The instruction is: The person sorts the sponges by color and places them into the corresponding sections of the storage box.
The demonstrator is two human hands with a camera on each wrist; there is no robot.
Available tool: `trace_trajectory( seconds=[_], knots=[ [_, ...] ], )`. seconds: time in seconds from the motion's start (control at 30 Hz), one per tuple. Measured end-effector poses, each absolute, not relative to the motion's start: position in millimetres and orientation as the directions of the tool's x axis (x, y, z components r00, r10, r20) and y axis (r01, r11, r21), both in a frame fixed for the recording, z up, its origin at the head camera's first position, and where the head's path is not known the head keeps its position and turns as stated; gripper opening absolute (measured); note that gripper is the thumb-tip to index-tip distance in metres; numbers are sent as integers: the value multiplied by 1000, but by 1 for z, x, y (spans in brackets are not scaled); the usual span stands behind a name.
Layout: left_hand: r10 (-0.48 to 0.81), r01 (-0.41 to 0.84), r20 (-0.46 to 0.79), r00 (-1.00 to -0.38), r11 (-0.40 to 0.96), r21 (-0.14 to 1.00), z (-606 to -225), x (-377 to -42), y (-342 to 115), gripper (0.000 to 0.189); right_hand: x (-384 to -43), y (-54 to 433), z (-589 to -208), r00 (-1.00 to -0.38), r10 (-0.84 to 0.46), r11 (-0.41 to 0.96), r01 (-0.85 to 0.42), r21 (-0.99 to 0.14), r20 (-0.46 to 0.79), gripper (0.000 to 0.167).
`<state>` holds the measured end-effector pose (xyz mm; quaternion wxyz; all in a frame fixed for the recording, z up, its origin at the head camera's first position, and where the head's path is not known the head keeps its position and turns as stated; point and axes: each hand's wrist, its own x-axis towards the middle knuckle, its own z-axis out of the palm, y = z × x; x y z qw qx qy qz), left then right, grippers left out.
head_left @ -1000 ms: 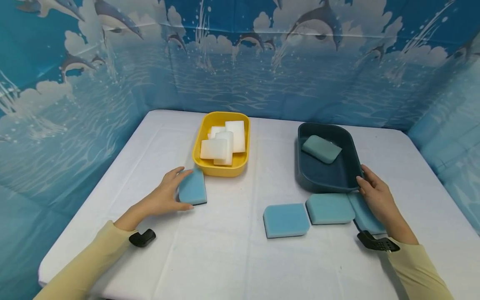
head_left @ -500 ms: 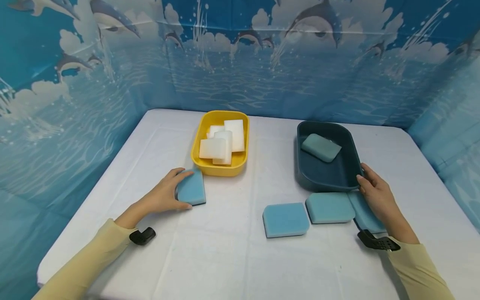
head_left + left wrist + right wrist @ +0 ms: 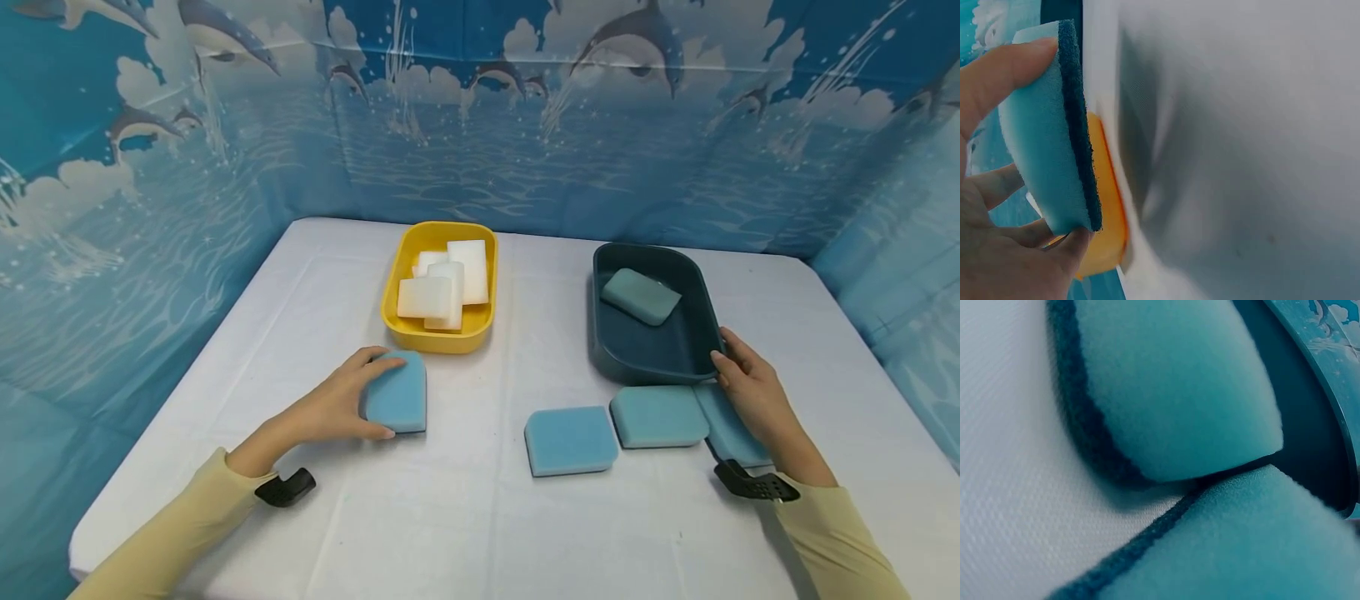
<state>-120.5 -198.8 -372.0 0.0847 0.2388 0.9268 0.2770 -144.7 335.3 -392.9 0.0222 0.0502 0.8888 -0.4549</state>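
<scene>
My left hand [image 3: 337, 408] pinches a light-blue sponge [image 3: 397, 398] by its edges, thumb on one side and fingers on the other. In the left wrist view this sponge [image 3: 1041, 137] shows a dark scouring layer and stands off the white cloth. At the right, my right hand [image 3: 759, 408] grips the near right side of a dark blue tub [image 3: 675, 354], thumb at its rim. One blue-green sponge [image 3: 642, 297] lies inside the tub. In the right wrist view two sponges [image 3: 1179, 387] fill most of the picture, and the right hand's fingers are hidden.
A yellow tub [image 3: 442, 342] with several white sponges [image 3: 424, 297] stands beyond my left hand. In front of the dark tub lie a blue sponge [image 3: 572, 442], a blue-green sponge [image 3: 660, 417] and another sponge [image 3: 727, 425] partly under my right forearm. A dolphin-print curtain [image 3: 480, 158] surrounds the table.
My left hand has closed on the blue sponge and lifted it, drawing it slightly right and nearer, away from the yellow tub. The right hand and dark tub have stayed put.
</scene>
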Motion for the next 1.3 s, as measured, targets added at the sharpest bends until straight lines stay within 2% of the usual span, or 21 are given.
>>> trace_trajectory(
  seconds=[0.63, 1.3],
  knots=[
    [594, 471, 5, -804, 633, 615, -345, -123, -160, 86, -146, 338, -387, -994, 42, 596, 108, -796, -104, 64],
    [637, 510, 2, -771, 616, 600, -332, -132, -140, 83, -147, 338, -389, -995, 37, 578, 97, -810, -93, 63]
  ],
)
